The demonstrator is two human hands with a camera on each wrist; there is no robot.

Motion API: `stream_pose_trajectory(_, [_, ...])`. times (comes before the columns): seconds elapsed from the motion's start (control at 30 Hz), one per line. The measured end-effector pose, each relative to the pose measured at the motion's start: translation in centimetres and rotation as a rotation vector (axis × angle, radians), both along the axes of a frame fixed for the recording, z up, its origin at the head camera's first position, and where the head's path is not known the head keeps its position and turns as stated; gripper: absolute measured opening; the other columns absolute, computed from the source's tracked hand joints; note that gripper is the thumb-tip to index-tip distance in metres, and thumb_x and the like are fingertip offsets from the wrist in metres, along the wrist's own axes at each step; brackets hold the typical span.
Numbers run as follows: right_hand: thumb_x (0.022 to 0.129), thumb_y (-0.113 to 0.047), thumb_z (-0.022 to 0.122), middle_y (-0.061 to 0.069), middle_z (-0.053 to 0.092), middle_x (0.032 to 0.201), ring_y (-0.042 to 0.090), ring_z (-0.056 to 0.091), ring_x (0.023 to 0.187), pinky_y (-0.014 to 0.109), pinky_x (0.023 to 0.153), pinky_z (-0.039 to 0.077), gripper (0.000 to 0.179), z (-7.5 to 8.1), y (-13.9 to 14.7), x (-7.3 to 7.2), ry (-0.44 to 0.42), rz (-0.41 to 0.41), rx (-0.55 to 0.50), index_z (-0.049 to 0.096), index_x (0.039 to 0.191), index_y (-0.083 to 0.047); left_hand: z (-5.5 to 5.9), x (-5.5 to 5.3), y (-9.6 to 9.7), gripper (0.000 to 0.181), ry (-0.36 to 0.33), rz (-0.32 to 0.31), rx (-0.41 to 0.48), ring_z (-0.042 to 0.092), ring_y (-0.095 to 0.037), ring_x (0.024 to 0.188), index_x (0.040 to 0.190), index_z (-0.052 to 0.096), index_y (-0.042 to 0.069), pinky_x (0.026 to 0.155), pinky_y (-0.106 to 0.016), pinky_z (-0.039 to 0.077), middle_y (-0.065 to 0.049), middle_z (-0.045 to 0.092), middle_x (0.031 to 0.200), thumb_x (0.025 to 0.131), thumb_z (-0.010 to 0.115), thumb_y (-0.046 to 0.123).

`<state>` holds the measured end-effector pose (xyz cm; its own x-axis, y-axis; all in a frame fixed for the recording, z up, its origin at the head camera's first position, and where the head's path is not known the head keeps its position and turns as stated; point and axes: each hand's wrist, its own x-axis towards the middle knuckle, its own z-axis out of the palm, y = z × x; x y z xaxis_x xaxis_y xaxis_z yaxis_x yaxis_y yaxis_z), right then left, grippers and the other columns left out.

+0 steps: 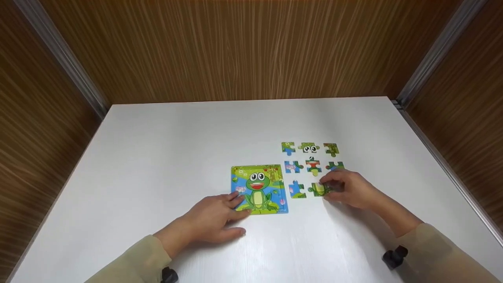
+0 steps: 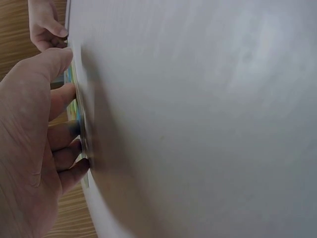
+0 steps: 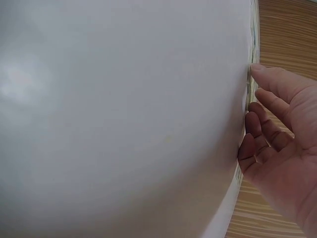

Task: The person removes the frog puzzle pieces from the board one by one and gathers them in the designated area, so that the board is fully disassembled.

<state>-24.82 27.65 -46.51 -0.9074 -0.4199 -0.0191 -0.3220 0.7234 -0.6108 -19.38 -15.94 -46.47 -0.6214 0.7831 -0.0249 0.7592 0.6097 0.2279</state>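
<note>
A square puzzle board (image 1: 257, 181) with a smiling green frog on it lies flat on the white table. My left hand (image 1: 214, 216) rests at its lower left, fingers spread loosely over the edge and thumb on the table. To the board's right, my right hand (image 1: 351, 188) pinches the frog-belly puzzle piece (image 1: 319, 189) between thumb and index finger at its upper and lower edges. The hand covers that piece's right end and the table behind it. Left of this piece lies a blue corner piece (image 1: 297, 190). In the right wrist view the other fingers (image 3: 262, 129) are curled.
Above lie two rows of loose pieces, among them the eyes piece (image 1: 309, 148), the mouth piece (image 1: 313, 166) and a blue-green piece (image 1: 335, 165) close to my right knuckles. Wood-grain panels (image 1: 251, 51) wall the table (image 1: 165, 149) at the back and sides.
</note>
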Motion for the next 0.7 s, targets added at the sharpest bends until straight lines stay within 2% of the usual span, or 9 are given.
stream_pose_trajectory(0.23, [0.087, -0.014, 0.089, 0.005, 0.068, 0.116, 0.023, 0.059, 0.097, 0.03, 0.081, 0.051, 0.037, 0.6, -0.4, 0.1, 0.016, 0.012, -0.049, 0.077, 0.121, -0.011, 0.0, -0.1, -0.1, 0.051, 0.038, -0.016, 0.016, 0.049, -0.035, 0.147, 0.145, 0.069, 0.024, 0.112, -0.048, 0.048, -0.018, 0.056, 0.153, 0.103, 0.057, 0.051])
stream_pose_trajectory(0.4, [0.089, -0.016, 0.087, 0.003, 0.072, 0.112, 0.024, 0.064, 0.1, 0.035, 0.083, 0.055, 0.034, 1.3, -2.1, 0.0, 0.034, 0.068, -0.079, 0.077, 0.121, -0.01, -0.1, -0.1, -0.1, 0.051, 0.047, -0.023, 0.022, 0.05, -0.035, 0.146, 0.144, 0.07, 0.023, 0.112, -0.048, 0.049, -0.018, 0.056, 0.152, 0.104, 0.056, 0.051])
stream_pose_trajectory(0.7, [0.092, -0.021, 0.086, 0.003, 0.074, 0.12, 0.025, 0.066, 0.107, 0.044, 0.086, 0.057, 0.036, 2.1, -6.3, -0.4, 0.039, 0.18, -0.077, 0.077, 0.125, -0.011, 0.0, -0.1, -0.1, 0.054, 0.032, -0.019, -0.001, 0.047, -0.035, 0.148, 0.146, 0.068, 0.023, 0.114, -0.048, 0.047, -0.018, 0.053, 0.155, 0.105, 0.053, 0.054])
